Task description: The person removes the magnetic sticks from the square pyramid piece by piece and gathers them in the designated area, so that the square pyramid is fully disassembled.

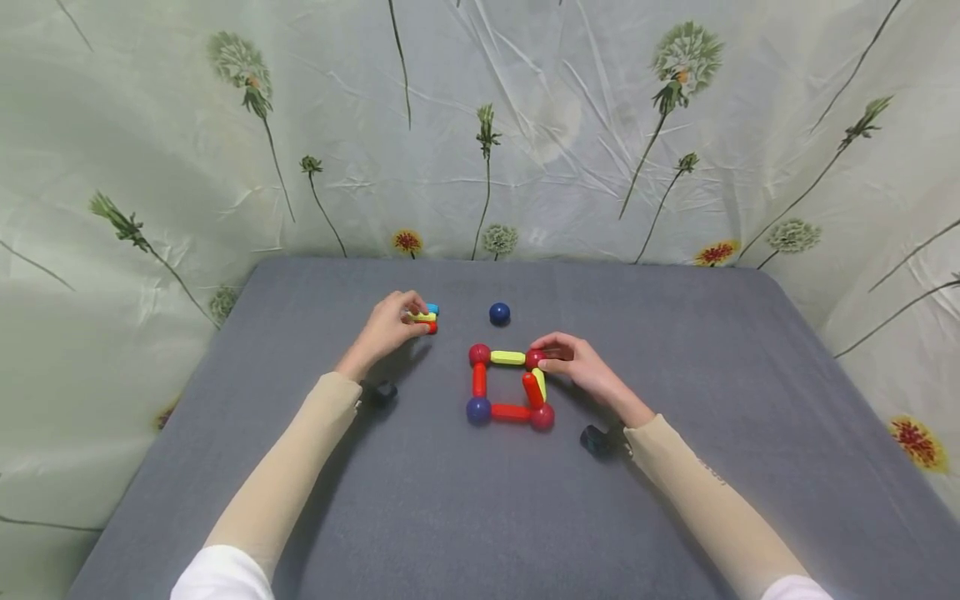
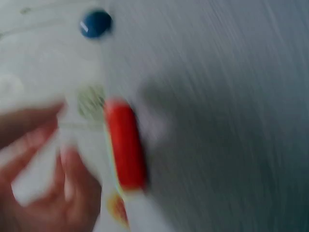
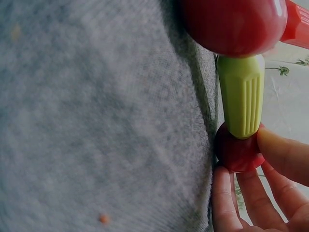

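A square of magnetic balls and rods lies on the table. It has a red ball [image 1: 479, 355] at the back left, a dark blue ball [image 1: 478, 410] at the front left and another red ball [image 1: 542, 417] at the front right. From that last ball a red rod [image 1: 532, 390] sticks up. My right hand [image 1: 573, 367] pinches the back-right red ball [image 3: 239, 153], joined to a yellow-green rod [image 3: 241, 99]. Over at the left, my left hand [image 1: 392, 323] reaches around loose red [image 2: 125, 145], yellow-green [image 1: 424, 317] and blue [image 1: 432, 309] rods, fingers apart.
A loose dark blue ball [image 1: 499, 313] sits behind the square. The grey table [image 1: 465, 517] ends at a flower-patterned curtain [image 1: 420, 167]. Under each wrist shows a dark camera, one on the left [image 1: 385, 392], one on the right [image 1: 595, 440].
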A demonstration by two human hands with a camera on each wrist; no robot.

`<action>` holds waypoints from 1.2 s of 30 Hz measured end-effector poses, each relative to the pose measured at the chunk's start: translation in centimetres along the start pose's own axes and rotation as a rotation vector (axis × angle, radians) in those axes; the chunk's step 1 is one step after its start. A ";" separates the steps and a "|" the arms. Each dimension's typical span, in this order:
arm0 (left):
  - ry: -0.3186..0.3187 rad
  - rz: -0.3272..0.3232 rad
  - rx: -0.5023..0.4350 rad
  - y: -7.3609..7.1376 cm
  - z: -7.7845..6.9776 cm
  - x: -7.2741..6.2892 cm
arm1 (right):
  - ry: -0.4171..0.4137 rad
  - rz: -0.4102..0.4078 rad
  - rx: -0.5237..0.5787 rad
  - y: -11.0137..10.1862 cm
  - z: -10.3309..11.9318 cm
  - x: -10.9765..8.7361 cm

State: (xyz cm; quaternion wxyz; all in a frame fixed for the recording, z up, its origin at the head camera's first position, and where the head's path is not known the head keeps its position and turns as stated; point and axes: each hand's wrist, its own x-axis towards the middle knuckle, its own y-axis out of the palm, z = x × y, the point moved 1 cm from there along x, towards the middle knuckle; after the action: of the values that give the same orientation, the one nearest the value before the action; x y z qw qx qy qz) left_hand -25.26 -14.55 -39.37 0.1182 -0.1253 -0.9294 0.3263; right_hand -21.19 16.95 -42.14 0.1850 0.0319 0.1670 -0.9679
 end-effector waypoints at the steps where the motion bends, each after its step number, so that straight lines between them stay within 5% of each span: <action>1: 0.052 0.059 -0.056 0.5 -0.7 -0.1 | -0.004 0.002 0.000 0.0 -0.1 0.0; 6: 0.214 0.385 -0.205 4.6 -4.4 -0.8 | -0.015 0.006 0.009 -0.1 -0.1 -0.1; 10: 0.331 0.488 -0.149 7.5 -7.3 -1.4 | -0.037 0.010 0.019 -0.2 -0.1 -0.1; 15: 0.414 0.391 -0.031 9.3 -8.5 -1.4 | -0.047 0.014 0.014 -0.2 -0.2 0.0; 21: 0.391 0.312 0.034 9.1 -8.0 -1.3 | -0.052 0.028 0.014 -0.2 0.0 0.0; 25: 0.289 0.242 -0.042 7.3 -6.8 -1.3 | -0.043 0.039 0.014 -0.1 0.1 0.0; 29: 0.124 0.089 -0.101 4.3 -4.3 -1.2 | -0.030 0.038 0.009 -0.3 0.2 -0.1; 33: -0.044 -0.051 -0.056 1.5 -1.3 -1.4 | -0.017 0.044 0.002 -0.4 0.1 -0.2; 36: -0.131 -0.096 0.010 0.3 0.6 -1.5 | -0.011 0.045 0.001 -0.4 0.1 -0.3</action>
State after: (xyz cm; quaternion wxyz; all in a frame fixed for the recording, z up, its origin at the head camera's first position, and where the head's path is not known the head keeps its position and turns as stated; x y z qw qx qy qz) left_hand -23.93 -15.14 -40.18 0.0732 -0.0585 -0.9385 0.3322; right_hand -21.09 17.36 -41.87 0.2074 0.0302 0.1648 -0.9638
